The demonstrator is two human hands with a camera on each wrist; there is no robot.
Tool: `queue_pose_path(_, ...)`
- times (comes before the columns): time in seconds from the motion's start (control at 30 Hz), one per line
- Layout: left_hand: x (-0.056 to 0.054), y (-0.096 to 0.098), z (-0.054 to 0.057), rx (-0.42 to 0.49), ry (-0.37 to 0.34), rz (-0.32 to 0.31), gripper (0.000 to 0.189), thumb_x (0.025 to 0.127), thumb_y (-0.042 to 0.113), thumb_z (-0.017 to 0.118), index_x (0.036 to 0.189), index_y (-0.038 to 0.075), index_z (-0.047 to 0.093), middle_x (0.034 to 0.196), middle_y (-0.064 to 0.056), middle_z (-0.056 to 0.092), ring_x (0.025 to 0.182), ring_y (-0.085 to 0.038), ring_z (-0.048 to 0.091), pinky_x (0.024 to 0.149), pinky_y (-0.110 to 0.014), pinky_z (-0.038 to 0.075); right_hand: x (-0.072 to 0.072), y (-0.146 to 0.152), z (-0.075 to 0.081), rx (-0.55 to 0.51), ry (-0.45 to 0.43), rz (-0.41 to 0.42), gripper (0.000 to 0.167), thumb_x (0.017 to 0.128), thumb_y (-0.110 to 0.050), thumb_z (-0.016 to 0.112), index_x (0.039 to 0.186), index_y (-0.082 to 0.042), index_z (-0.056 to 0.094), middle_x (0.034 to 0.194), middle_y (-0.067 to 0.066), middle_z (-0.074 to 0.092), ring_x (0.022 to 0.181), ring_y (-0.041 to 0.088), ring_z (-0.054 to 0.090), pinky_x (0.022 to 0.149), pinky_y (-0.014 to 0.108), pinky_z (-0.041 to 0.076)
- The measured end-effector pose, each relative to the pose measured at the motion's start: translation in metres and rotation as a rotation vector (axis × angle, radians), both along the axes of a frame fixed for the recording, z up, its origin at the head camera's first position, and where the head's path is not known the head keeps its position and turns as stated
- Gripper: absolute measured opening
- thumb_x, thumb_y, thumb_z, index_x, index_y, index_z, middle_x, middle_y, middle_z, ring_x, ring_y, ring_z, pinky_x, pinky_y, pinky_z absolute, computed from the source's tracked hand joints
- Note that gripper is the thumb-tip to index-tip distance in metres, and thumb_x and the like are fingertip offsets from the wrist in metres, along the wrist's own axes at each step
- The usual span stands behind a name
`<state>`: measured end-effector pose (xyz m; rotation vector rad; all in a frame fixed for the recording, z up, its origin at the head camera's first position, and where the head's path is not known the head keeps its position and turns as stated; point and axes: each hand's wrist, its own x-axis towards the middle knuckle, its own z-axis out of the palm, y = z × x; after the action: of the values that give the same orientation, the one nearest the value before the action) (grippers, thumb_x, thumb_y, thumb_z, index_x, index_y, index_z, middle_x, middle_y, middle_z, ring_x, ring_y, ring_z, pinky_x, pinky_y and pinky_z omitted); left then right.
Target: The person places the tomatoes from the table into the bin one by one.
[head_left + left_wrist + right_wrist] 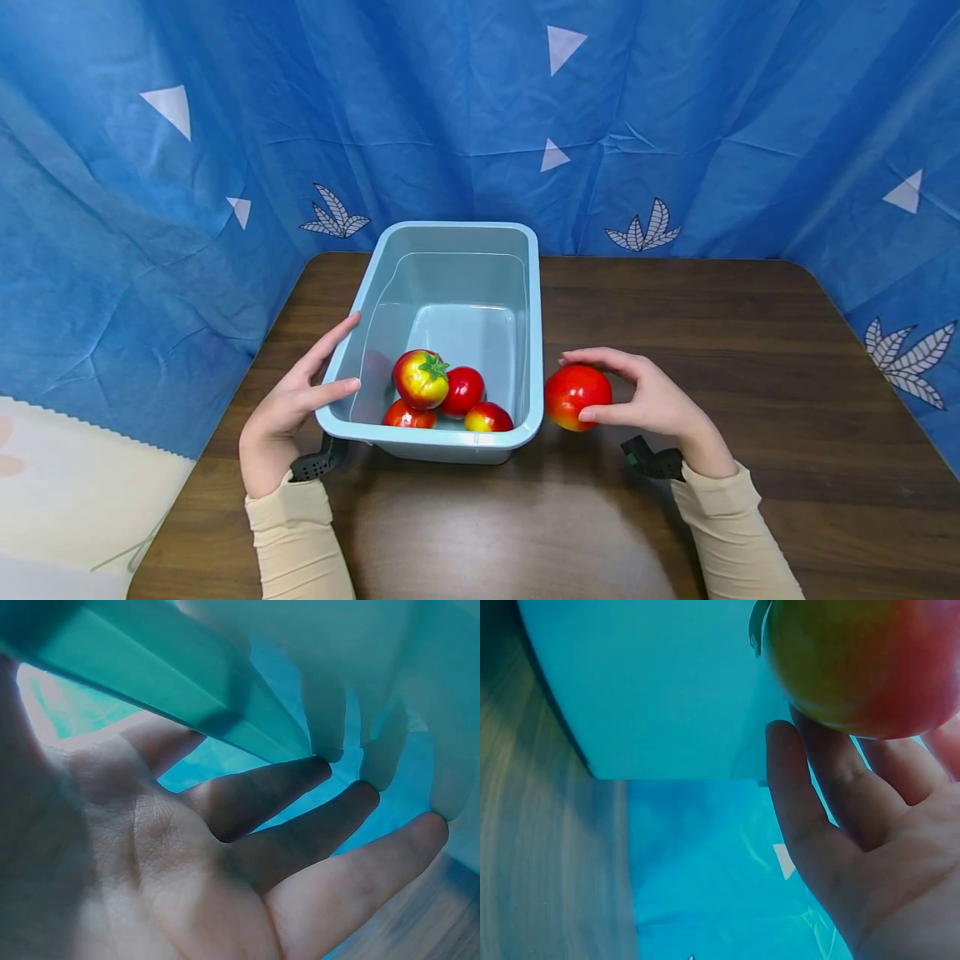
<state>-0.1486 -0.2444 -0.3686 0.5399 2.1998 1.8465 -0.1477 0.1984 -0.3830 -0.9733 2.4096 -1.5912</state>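
Note:
Beside the right wall of a light blue plastic basin (pixel 535 333), my right hand (pixel 645 398) holds a shiny red tomato (pixel 573 393) between thumb and fingers. The right wrist view shows the tomato (pixel 862 664) with yellow-green on one side and a bit of green leaf. My left hand (pixel 288 408) rests at the basin's left side, thumb and index finger at the rim. In the left wrist view its straight fingers (pixel 262 799) touch the basin's outer wall. Several red and yellow tomatoes lie in the basin's near end, one (pixel 422 377) with a green leafy top.
The basin stands on a dark brown wooden table (pixel 712 333). A blue curtain (pixel 465 100) with white triangles and leaf prints hangs behind and around the table. Pale cloth (pixel 75 475) lies at the left.

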Motion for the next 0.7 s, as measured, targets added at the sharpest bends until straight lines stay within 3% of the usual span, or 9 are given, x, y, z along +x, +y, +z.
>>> queue_pose_path(0.3, 0.001, 0.000, 0.000, -0.002, 0.011, 0.002, 0.077, 0.085, 0.003, 0.057, 0.150, 0.023, 0.022, 0.146, -0.012, 0.022, 0.121, -0.035, 0.032, 0.082, -0.040, 0.050, 0.001, 0.002, 0.009, -0.070, 0.041, 0.023, 0.062, 0.073, 0.002, 0.073, 0.131, -0.003, 0.051, 0.129, 0.009, 0.053, 0.113, 0.018, 0.050, 0.076, 0.035, 0.054)
queue_pose_path(0.7, 0.001, 0.000, 0.000, -0.003, 0.018, -0.007, 0.077, 0.086, 0.004, 0.057, 0.151, 0.024, 0.021, 0.146, -0.015, 0.021, 0.122, -0.037, 0.031, 0.082, -0.046, 0.050, 0.005, -0.003, 0.022, -0.203, 0.099, 0.007, 0.061, 0.072, 0.010, 0.069, 0.130, 0.001, 0.051, 0.128, 0.011, 0.054, 0.110, 0.026, 0.052, 0.078, 0.033, 0.053)
